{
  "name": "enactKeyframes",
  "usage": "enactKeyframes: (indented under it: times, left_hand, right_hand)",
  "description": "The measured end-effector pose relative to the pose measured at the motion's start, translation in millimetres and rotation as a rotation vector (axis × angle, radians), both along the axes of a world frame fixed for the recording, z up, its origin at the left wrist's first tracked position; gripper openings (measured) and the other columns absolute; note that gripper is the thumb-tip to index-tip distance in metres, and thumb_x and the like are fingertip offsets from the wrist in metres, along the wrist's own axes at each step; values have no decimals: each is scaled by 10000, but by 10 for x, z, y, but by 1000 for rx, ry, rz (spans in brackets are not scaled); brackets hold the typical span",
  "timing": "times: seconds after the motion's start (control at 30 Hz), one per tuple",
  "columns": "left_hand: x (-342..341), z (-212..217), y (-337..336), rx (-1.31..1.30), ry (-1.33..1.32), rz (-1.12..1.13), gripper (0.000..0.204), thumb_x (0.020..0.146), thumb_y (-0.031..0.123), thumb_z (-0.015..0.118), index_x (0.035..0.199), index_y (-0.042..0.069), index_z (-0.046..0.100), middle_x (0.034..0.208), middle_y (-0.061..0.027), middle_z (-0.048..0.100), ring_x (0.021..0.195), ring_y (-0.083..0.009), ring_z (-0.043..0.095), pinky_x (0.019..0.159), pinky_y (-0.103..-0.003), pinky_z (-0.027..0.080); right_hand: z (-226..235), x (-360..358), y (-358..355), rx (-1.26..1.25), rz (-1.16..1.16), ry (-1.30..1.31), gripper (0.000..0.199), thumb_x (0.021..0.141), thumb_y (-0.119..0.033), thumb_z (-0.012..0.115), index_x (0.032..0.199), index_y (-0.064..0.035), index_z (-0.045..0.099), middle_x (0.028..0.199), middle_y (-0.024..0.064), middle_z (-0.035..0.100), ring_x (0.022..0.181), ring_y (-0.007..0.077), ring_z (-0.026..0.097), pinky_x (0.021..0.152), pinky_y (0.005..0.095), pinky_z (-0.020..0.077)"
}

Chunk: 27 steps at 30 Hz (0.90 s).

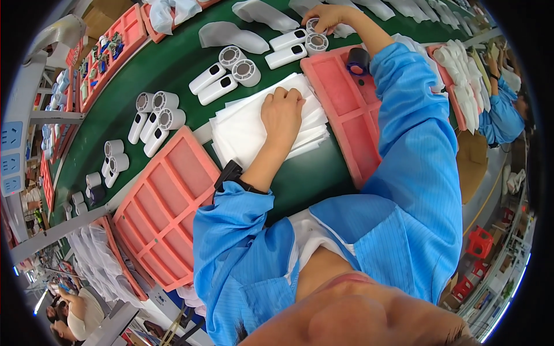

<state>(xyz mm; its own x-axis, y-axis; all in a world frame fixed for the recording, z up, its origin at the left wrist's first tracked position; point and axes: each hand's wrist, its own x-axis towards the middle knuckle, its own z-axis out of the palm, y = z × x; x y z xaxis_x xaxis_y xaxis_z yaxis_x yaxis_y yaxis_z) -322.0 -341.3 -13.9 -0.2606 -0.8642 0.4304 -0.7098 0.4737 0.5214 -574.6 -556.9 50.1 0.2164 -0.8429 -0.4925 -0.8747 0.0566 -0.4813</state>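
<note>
My left hand lies on a stack of thin white bags, its fingers bent and closed on the top bag; the fingertips are partly hidden. Farther off to the right, my right hand has its fingers closed around the ring-shaped head of a white handheld device. A second such device lies close beside it. Left of these sits another pair of white devices, with slim bodies and round, grilled heads.
Pink divided trays flank the bag stack, the right tray holding a dark roll. More white devices stand along the green belt. Wrapped pieces lie at the far side. A co-worker's blue sleeve shows at right.
</note>
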Motion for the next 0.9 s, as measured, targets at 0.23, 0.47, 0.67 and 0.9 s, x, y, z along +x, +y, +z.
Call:
enactKeyframes:
  times: [0.23,0.47,0.67,0.9]
  left_hand:
    - [104,202,-24,384,111,-65,106,739,154,734,793,111,653,809,-63,594,782,-277,600,658,-374,464]
    - [-125,103,-37,19,-3,-46,131,764,196,725,813,93,660,794,-81,610,733,-277,610,635,-371,476]
    - [135,125,-103,277,218,-29,156,746,154,754,837,61,669,801,-84,611,659,-231,599,597,-333,462]
    - [402,693,-50,471,1086,-106,89,841,87,718,900,32,681,808,6,618,668,-71,516,585,-228,413]
  right_hand:
    - [-47,-354,110,-36,148,-197,665,585,-144,724,1236,-99,594,1069,83,627,846,221,634,782,325,536]
    - [-303,-443,136,-437,169,-166,658,567,-99,724,1210,-83,583,1072,76,643,986,208,608,868,305,479]
    - [818,80,881,-698,-41,-390,544,579,-196,777,1061,-8,608,907,76,638,804,171,590,736,292,489]
    - [1047,334,1717,-746,341,-628,527,586,-66,686,1101,-18,590,1068,102,607,954,194,582,845,289,458]
